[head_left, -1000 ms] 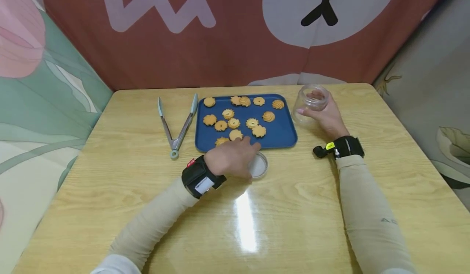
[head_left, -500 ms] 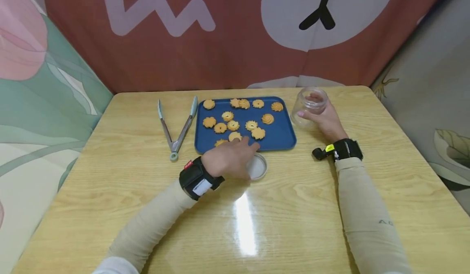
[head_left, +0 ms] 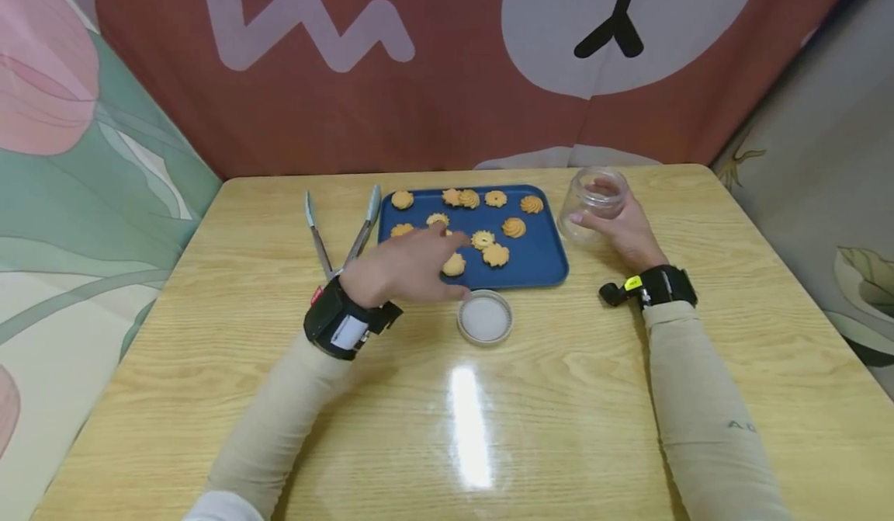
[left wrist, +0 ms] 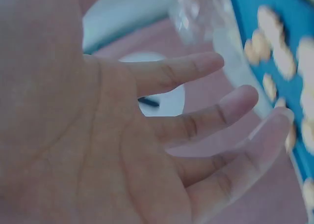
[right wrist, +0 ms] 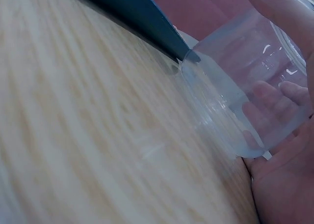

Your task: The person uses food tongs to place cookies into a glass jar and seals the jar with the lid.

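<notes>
My left hand (head_left: 412, 265) hovers over the left front part of the blue tray (head_left: 531, 272), fingers extended with nothing held; the left wrist view shows its bare palm (left wrist: 98, 135). Several cookies (head_left: 496, 255) lie spread on the tray, some hidden behind this hand. My right hand (head_left: 625, 230) grips a clear, open-topped jar (head_left: 583, 206) standing just right of the tray. Through the jar wall (right wrist: 230, 86) in the right wrist view, fingers show curled round its far side. A round lid (head_left: 485, 317) lies on the table in front of the tray.
Tongs (head_left: 317, 241) with pale blue tips lie spread on the wooden table (head_left: 573, 412), left of the tray and partly covered by the left hand and wrist. A printed cloth (head_left: 447, 117) hangs behind the table's back edge.
My left hand has moved left and up off the lid, which now shows whole on the table. The right hand stays on the jar.
</notes>
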Motion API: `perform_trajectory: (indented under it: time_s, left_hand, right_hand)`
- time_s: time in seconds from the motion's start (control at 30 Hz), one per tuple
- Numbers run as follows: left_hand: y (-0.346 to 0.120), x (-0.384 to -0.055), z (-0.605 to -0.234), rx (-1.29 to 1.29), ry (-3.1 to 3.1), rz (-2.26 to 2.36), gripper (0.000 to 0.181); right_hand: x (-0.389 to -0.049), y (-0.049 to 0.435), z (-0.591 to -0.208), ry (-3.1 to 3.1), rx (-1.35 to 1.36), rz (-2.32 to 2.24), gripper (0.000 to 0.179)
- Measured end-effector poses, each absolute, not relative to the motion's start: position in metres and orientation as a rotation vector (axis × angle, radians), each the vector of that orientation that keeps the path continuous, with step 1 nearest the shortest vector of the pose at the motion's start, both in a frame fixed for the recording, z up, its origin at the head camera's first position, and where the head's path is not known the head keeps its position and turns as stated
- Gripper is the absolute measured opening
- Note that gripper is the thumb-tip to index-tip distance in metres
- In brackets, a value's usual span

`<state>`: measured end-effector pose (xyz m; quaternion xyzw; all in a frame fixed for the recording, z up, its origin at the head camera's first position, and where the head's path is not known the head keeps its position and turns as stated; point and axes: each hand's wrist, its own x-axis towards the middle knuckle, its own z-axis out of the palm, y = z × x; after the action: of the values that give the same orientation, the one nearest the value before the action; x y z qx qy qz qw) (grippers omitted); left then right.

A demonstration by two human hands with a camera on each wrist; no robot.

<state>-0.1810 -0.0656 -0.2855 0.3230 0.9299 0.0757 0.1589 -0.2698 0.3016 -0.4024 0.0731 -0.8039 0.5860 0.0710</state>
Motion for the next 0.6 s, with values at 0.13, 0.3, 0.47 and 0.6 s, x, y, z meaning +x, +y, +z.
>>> perform_trajectory:
  time_s: [0.13, 0.3, 0.47, 0.6]
  left_hand:
    - [-0.092, -0.194, -0.274, 0.770, 2.742, 0.343, 0.074]
    - [-0.132, -0.218, -0.274, 0.527, 2.836, 0.446, 0.076]
    - [-0.168, -0.235, -0.279, 0.364, 2.924, 0.458, 0.075]
    - [-0.186, -0.241, -0.286, 0.196, 2.965, 0.405, 0.081]
  right_hand:
    - [-0.268, 0.301, -0.401, -2.413, 0.217, 1.779, 0.077]
    - [-0.274, 0.307, -0.409, -2.404, 0.226, 1.783, 0.077]
    - [-0.275, 0.309, -0.408, -2.443, 0.210, 1.719, 0.077]
    - [-0.274, 0.308, -0.412, -2.440, 0.194, 1.743, 0.078]
